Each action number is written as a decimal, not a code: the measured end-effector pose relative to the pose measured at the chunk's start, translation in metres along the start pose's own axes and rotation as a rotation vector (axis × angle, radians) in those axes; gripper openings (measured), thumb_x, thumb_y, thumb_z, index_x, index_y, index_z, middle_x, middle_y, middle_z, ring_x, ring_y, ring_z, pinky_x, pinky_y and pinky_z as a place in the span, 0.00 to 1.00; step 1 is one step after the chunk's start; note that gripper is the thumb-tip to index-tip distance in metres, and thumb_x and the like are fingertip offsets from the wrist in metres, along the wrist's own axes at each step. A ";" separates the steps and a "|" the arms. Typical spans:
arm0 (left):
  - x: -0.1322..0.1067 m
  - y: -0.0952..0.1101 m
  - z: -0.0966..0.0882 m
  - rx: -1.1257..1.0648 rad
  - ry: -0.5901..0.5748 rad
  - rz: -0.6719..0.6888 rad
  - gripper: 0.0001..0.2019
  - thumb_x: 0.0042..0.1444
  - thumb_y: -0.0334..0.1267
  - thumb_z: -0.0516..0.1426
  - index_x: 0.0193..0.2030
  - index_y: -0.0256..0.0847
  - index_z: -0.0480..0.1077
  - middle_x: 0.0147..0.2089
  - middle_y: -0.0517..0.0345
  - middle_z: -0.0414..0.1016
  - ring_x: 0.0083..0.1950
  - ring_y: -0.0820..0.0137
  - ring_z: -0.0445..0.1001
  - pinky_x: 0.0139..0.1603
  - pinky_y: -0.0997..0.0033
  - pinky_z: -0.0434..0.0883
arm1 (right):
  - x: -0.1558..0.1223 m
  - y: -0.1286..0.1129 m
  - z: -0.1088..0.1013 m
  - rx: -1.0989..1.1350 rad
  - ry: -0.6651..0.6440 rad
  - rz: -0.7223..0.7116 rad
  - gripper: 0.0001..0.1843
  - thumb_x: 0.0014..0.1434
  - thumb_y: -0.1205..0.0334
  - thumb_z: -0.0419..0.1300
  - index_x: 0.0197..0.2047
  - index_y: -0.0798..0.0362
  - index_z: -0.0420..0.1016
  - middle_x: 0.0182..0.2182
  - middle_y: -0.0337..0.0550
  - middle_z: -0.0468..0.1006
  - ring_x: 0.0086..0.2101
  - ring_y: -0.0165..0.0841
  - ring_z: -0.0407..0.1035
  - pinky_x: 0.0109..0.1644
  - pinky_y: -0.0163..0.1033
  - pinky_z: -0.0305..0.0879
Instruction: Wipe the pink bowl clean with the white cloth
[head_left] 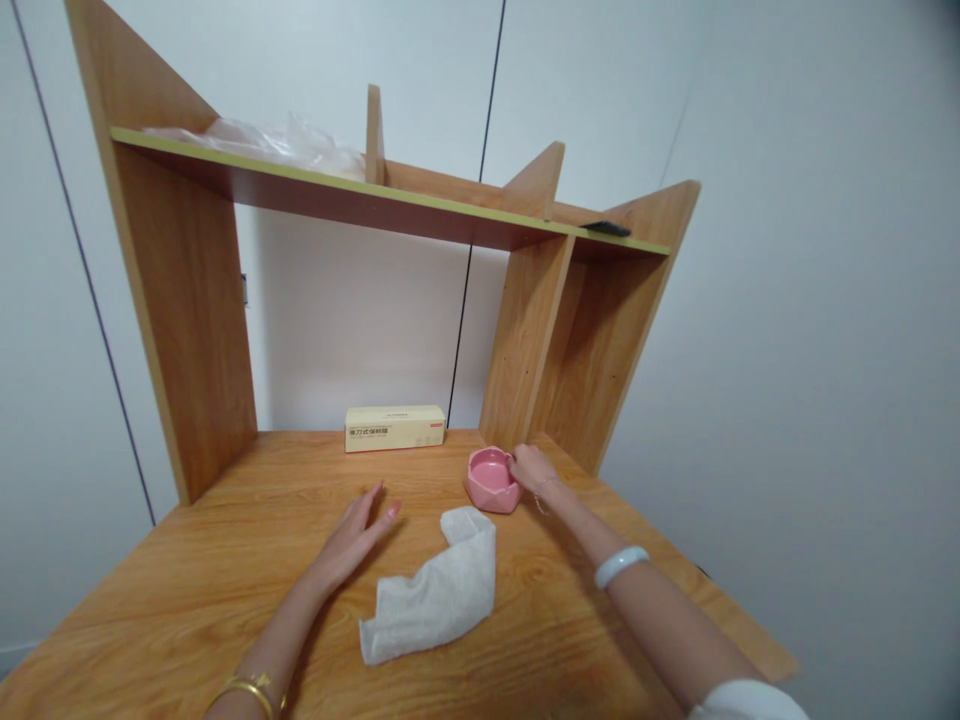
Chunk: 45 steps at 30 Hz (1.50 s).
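Here, right hand point(529, 466) closed on the rim of the pink bowl point(492, 479), near the back right of the tabletop point(187, 590), just behind the white cloth point(439, 590). Left hand point(358, 532) flat and open on the wood, left of the cloth, holding nothing. Risk, probably: thin pinch on a smooth rim, so bowl slipping or tipping if lifted fast. Beige box point(394, 427) at the back edge.
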<state>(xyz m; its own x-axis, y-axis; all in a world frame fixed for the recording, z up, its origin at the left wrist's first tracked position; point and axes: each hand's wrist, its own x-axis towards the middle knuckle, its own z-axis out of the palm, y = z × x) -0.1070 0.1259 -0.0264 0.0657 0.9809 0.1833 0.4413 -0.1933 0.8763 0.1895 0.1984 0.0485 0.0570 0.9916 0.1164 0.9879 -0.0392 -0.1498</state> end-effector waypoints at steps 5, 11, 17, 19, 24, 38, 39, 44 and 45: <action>0.000 0.001 0.000 -0.014 0.006 0.001 0.35 0.48 0.59 0.52 0.59 0.39 0.59 0.63 0.42 0.59 0.65 0.57 0.54 0.64 0.57 0.47 | -0.006 -0.006 0.000 -0.015 -0.048 -0.033 0.16 0.62 0.64 0.48 0.37 0.61 0.77 0.36 0.56 0.78 0.38 0.35 0.73 0.35 0.31 0.61; -0.001 -0.001 0.000 -0.002 -0.008 0.006 0.35 0.50 0.58 0.50 0.60 0.38 0.59 0.63 0.42 0.58 0.65 0.59 0.54 0.64 0.59 0.47 | -0.051 -0.046 -0.015 -0.093 0.100 -0.275 0.17 0.62 0.59 0.47 0.49 0.56 0.69 0.44 0.55 0.74 0.46 0.37 0.66 0.45 0.38 0.60; 0.001 -0.004 0.002 0.015 0.017 0.055 0.30 0.51 0.57 0.49 0.55 0.39 0.64 0.60 0.46 0.64 0.62 0.60 0.59 0.63 0.59 0.51 | -0.102 -0.088 -0.010 0.071 -0.175 -0.902 0.11 0.54 0.62 0.57 0.40 0.56 0.74 0.36 0.46 0.74 0.41 0.34 0.66 0.47 0.36 0.58; 0.002 -0.004 0.002 -0.018 0.030 0.090 0.28 0.52 0.55 0.50 0.53 0.38 0.67 0.58 0.46 0.66 0.60 0.61 0.62 0.63 0.60 0.53 | -0.116 -0.090 -0.014 0.072 -0.154 -0.929 0.11 0.52 0.62 0.59 0.39 0.56 0.73 0.37 0.47 0.73 0.41 0.35 0.64 0.47 0.38 0.58; 0.002 -0.002 0.001 -0.111 0.061 0.124 0.25 0.52 0.52 0.51 0.50 0.37 0.68 0.53 0.44 0.71 0.55 0.61 0.68 0.59 0.60 0.59 | -0.157 -0.078 -0.016 -0.121 -0.106 -0.926 0.22 0.47 0.51 0.61 0.42 0.55 0.70 0.41 0.49 0.70 0.43 0.41 0.62 0.48 0.45 0.56; 0.014 -0.009 -0.008 -0.435 0.264 0.017 0.20 0.43 0.53 0.55 0.32 0.36 0.73 0.42 0.44 0.77 0.50 0.57 0.72 0.56 0.57 0.61 | -0.100 -0.129 -0.023 0.678 0.000 -0.353 0.03 0.48 0.67 0.57 0.30 0.54 0.67 0.25 0.37 0.72 0.26 0.28 0.65 0.28 0.31 0.56; 0.014 -0.010 -0.010 -0.448 0.287 0.010 0.19 0.44 0.51 0.54 0.31 0.36 0.73 0.43 0.44 0.77 0.50 0.58 0.71 0.56 0.58 0.61 | -0.093 -0.139 -0.031 0.841 -0.021 -0.330 0.02 0.47 0.69 0.55 0.28 0.55 0.66 0.23 0.36 0.71 0.25 0.26 0.64 0.26 0.30 0.56; 0.014 -0.011 -0.026 -0.440 0.632 -0.074 0.16 0.50 0.44 0.47 0.32 0.37 0.72 0.42 0.48 0.76 0.51 0.60 0.70 0.56 0.59 0.61 | -0.068 -0.194 -0.060 1.412 -0.137 -0.187 0.04 0.48 0.72 0.53 0.26 0.54 0.63 0.20 0.33 0.68 0.21 0.24 0.64 0.22 0.27 0.58; 0.014 -0.012 -0.032 -0.425 0.720 -0.083 0.16 0.51 0.42 0.46 0.33 0.36 0.71 0.44 0.48 0.75 0.53 0.61 0.69 0.57 0.60 0.60 | -0.065 -0.203 -0.061 1.516 -0.144 -0.169 0.05 0.48 0.72 0.53 0.27 0.54 0.63 0.20 0.33 0.68 0.21 0.23 0.64 0.23 0.27 0.59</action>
<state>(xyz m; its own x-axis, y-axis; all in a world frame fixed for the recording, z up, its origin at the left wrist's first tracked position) -0.1398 0.1408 -0.0198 -0.6029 0.7657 0.2242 0.0352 -0.2552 0.9662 -0.0055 0.1345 0.1316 -0.1403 0.9779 0.1548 -0.0959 0.1422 -0.9852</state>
